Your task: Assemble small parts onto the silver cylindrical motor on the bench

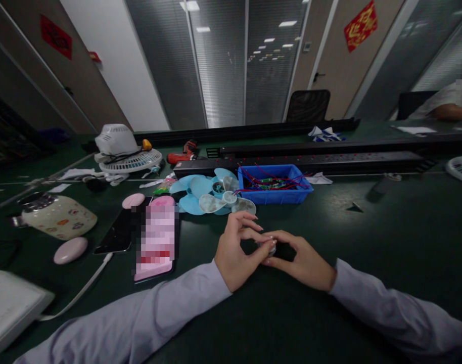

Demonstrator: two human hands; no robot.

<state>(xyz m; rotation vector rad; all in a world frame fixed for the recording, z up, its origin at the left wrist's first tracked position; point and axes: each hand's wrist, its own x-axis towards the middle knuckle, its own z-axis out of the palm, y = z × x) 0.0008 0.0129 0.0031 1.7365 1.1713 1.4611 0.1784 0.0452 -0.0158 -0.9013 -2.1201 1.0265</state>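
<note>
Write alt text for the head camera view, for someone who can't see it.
Two hands, left hand and right hand, pinch a small round part together over a dark green table. Behind them lie blue fan blades and a blue bin of red wires.

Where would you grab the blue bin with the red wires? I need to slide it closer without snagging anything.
Grip the blue bin by its bare front rim, coming from the near side. The red wires spill over its left edge and the fan blades crowd that side; the front wall faces you unobstructed.
</note>
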